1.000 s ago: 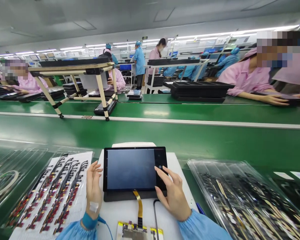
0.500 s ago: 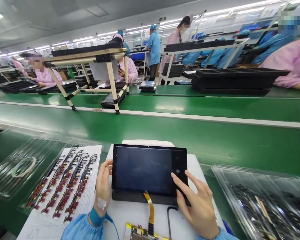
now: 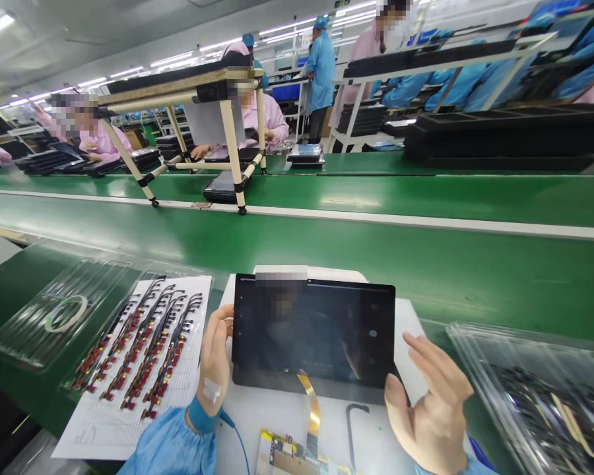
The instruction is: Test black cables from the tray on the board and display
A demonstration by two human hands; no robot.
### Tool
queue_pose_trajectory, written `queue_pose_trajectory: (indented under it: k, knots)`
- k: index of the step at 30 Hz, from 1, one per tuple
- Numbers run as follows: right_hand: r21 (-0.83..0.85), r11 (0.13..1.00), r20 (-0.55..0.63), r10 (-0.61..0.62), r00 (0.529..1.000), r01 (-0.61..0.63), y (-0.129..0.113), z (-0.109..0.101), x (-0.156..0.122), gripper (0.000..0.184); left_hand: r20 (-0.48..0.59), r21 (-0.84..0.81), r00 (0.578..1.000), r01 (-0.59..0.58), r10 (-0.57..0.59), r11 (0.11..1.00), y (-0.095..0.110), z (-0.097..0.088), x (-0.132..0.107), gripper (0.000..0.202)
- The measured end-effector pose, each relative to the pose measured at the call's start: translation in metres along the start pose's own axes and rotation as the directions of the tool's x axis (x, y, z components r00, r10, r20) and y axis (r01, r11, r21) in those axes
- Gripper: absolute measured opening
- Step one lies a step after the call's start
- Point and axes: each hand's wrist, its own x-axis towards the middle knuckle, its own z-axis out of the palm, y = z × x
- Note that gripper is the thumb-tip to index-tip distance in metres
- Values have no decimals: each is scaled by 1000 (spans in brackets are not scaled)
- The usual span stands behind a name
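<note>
A black tablet screen [image 3: 311,336] stands tilted on a white work surface, its glass dark with reflections and a small grey circle at the right. My left hand [image 3: 215,353] grips its left edge, fingers curled behind. My right hand [image 3: 430,396] is beside the right edge, fingers spread and thumb near the lower right corner; I cannot tell if the thumb touches. From below the screen a gold ribbon cable [image 3: 311,409] runs down to a circuit board [image 3: 282,455] with yellow edging, cut off by the frame. A thin black cable [image 3: 351,432] lies right of it.
On the left, rows of small cables with red ends [image 3: 153,349] lie on printed paper [image 3: 99,429], beside a clear tray [image 3: 44,323] holding a pale ring. Another clear tray [image 3: 539,396] with dark strips is right. Across the green conveyor [image 3: 376,231] stands a pipe rack [image 3: 235,152]; people work behind.
My right hand has drawn back from the screen's face to its right edge. The screen content has gone darker and now shows a reflection. The view has shifted slightly.
</note>
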Motion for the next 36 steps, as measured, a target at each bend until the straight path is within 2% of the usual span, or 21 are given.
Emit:
queue_pose_trajectory:
  k: [3, 6, 15, 26, 32, 36]
  knots:
    - [20, 993, 5, 112, 994, -112, 2, 4, -4, 60, 10, -17, 1000, 18, -18, 1000, 1, 1, -1, 45]
    - [2, 988, 3, 155, 988, -155, 1, 5, -7, 56, 4, -27, 999, 35, -35, 999, 3, 2, -1, 48]
    - [-105, 979, 17, 175, 984, -172, 4, 4, -12, 55, 1, -28, 1000, 27, -27, 999, 4, 2, -2, 45]
    - [-150, 963, 19, 228, 973, -223, 3, 5, -14, 54, 18, -33, 1000, -18, 19, 999, 3, 0, -2, 42]
    - [-171, 959, -5, 228, 974, -226, 2, 7, -13, 53, 20, -36, 1000, 7, -6, 999, 6, 1, -2, 43]
    - [-169, 963, 18, 218, 976, -212, 2, 5, -13, 55, 23, -32, 999, -25, 26, 999, 5, 1, -1, 40]
